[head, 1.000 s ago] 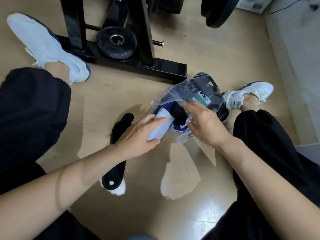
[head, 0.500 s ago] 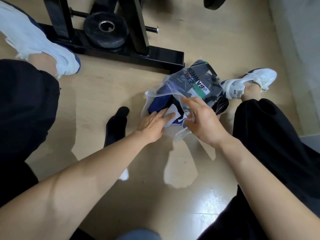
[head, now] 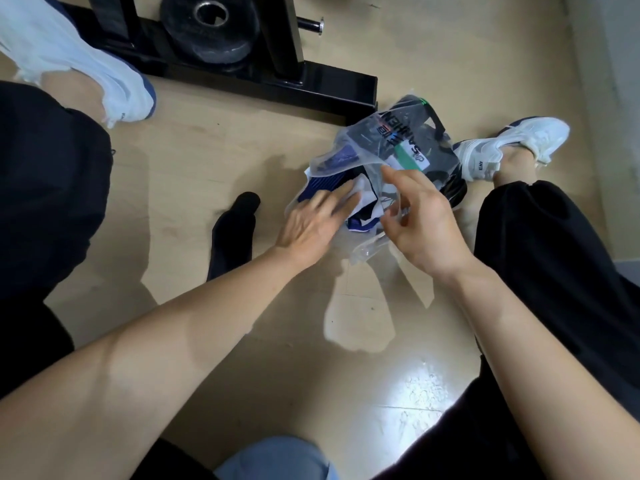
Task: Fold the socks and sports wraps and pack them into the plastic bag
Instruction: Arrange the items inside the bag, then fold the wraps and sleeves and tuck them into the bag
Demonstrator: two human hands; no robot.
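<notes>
A clear plastic bag [head: 398, 133] lies on the floor between my feet, holding dark wraps with a green-and-white label and blue striped fabric [head: 322, 188]. My left hand [head: 315, 223] reaches into the bag's mouth, its straight fingers pressing a folded white sock [head: 362, 190] inward. My right hand [head: 426, 223] pinches the near edge of the bag's mouth and keeps it lifted. A black sock [head: 232, 237] lies flat on the floor left of the bag, partly hidden by my left forearm.
A black weight rack base [head: 311, 84] with a weight plate [head: 211, 26] stands just beyond the bag. My white shoes [head: 86, 74] [head: 502, 147] flank the work area. A grey wall [head: 609, 98] runs along the right. The wooden floor [head: 346, 358] near me is glossy.
My left hand carried the folded white sock from outside the bag's mouth into the bag and now presses it in. My right hand kept its hold on the bag's edge.
</notes>
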